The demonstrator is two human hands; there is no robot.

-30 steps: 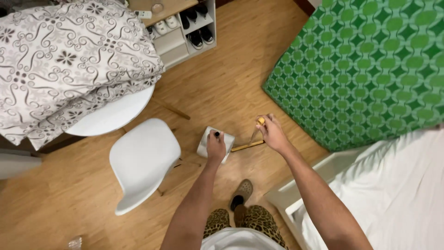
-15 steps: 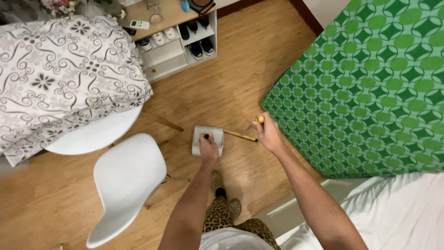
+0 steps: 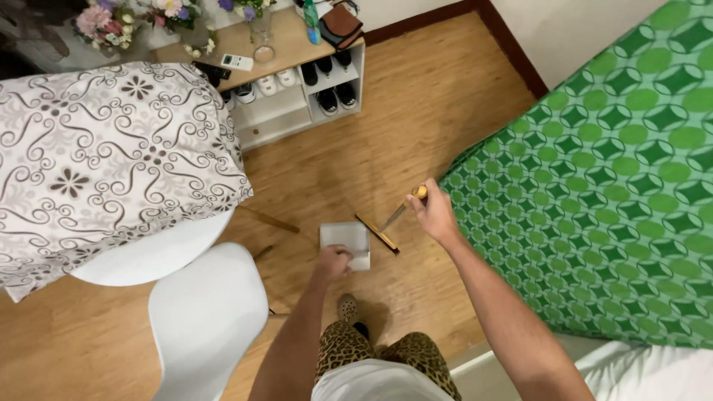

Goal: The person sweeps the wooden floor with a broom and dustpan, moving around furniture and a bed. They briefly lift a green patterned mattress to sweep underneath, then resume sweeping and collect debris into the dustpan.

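A wooden plank floor [image 3: 416, 111] runs between a green patterned bed cover [image 3: 616, 186] and a round table under a scrolled cloth [image 3: 104, 163]. One white chair [image 3: 204, 319] stands near. The left hand [image 3: 334, 261] grips one white box [image 3: 345, 239]; the right hand [image 3: 434, 215] pinches one yellow-handled squeegee [image 3: 386, 226] just beside it

1. Bright, even indoor light; colours are clear.
2. A soft shadow lies on the wooden floor [image 3: 416, 126] below the hands.
3. Wide-angle bending shows toward the edges.
4. Focus is sharp, without glare.
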